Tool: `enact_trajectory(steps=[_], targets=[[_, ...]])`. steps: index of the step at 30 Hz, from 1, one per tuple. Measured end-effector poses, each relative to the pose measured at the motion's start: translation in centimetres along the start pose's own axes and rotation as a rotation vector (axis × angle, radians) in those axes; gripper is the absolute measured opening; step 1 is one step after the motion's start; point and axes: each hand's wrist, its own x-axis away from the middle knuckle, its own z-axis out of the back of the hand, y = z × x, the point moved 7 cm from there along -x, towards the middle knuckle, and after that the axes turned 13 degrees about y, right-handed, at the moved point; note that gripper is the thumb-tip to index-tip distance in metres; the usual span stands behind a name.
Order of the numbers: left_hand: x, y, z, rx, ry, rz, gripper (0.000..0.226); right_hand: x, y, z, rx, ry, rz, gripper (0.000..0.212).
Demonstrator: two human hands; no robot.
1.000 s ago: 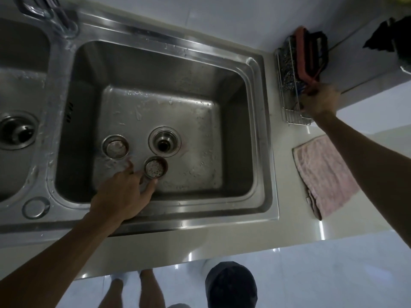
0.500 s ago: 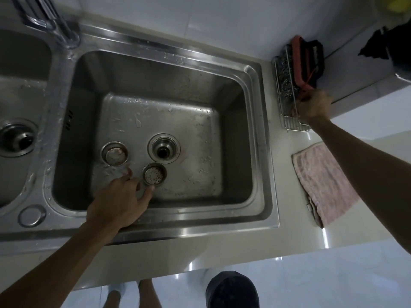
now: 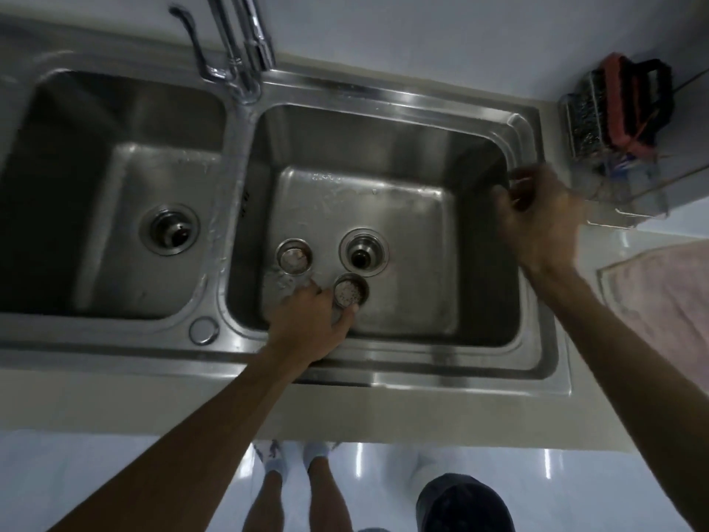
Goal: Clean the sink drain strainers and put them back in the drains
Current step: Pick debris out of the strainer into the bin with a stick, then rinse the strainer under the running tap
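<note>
Two round metal strainers lie on the floor of the right basin (image 3: 441,263). One strainer (image 3: 294,257) sits left of the open drain (image 3: 363,253). The other strainer (image 3: 350,289), its perforated bottom showing, sits just in front of that drain. My left hand (image 3: 307,324) reaches into the basin and pinches this nearer strainer between thumb and fingers. My right hand (image 3: 537,213) hovers blurred over the basin's right edge, fingers curled round a small dark scourer. The left basin's drain (image 3: 170,228) is also open.
The faucet (image 3: 245,44) rises behind the divider between the basins. A wire rack (image 3: 614,178) with steel wool and a red-and-black brush (image 3: 633,105) stands on the counter at right. A pink cloth (image 3: 660,293) lies in front of it.
My right hand has left the wire rack and come left over the sink's right edge. The view has swung left, showing the left basin. My left hand stays at the nearer strainer.
</note>
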Motion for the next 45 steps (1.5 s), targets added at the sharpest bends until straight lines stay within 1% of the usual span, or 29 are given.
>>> enact_trajectory(steps=[3,6,8,10,13,15,19,25,27,30,31,33,37,42,45], targets=[[1.0,-0.7,3.0,-0.037,0.118,-0.038,0.052,4.3,-5.5,-6.2,-0.063,-0.232,0.125,0.024],[2.3,-3.6,6.1,-0.051,0.256,-0.099,0.044,8.0,-8.6,-12.7,-0.077,-0.471,0.120,0.031],[3.0,-5.8,6.7,-0.086,0.274,-0.156,0.041,10.8,-10.2,-16.7,-0.050,-0.616,0.173,0.044],[3.4,-7.1,6.4,-0.082,0.270,-0.181,0.042,13.5,-11.3,-20.6,0.021,-0.746,0.272,0.064],[3.3,-8.0,6.2,-0.001,0.334,-0.146,0.041,16.1,-11.2,-25.3,0.200,-0.833,0.411,0.086],[3.4,-8.2,6.1,0.037,0.368,-0.120,0.037,16.9,-10.5,-27.2,0.282,-0.830,0.428,0.092],[3.4,-8.3,6.2,0.037,0.371,-0.124,0.032,17.5,-9.4,-29.2,0.301,-0.849,0.400,0.094],[3.2,-8.2,6.0,0.042,0.372,-0.197,0.025,17.8,-9.8,-30.0,0.324,-0.814,0.426,0.084],[3.2,-8.1,5.8,0.051,0.374,-0.222,0.025,17.7,-10.1,-29.9,0.311,-0.811,0.424,0.076],[3.3,-8.0,5.8,0.057,0.381,-0.242,0.024,17.4,-11.0,-29.2,0.275,-0.795,0.376,0.067],[3.3,-8.0,5.8,0.058,0.383,-0.249,0.024,17.2,-11.4,-28.6,0.262,-0.778,0.356,0.066],[3.4,-8.1,5.8,0.056,0.382,-0.253,0.022,16.7,-12.4,-26.6,0.240,-0.732,0.311,0.070],[4.0,-7.7,7.1,0.081,0.375,-0.204,0.020,15.1,-14.2,-19.9,0.182,-0.637,0.207,0.080],[3.9,-5.9,11.4,0.132,0.353,-0.214,0.019,13.3,-17.4,-11.9,0.132,-0.523,0.158,0.083],[3.3,-5.7,14.7,0.177,0.343,-0.208,0.021,13.0,-19.4,-8.6,0.086,-0.500,0.075,0.083]])
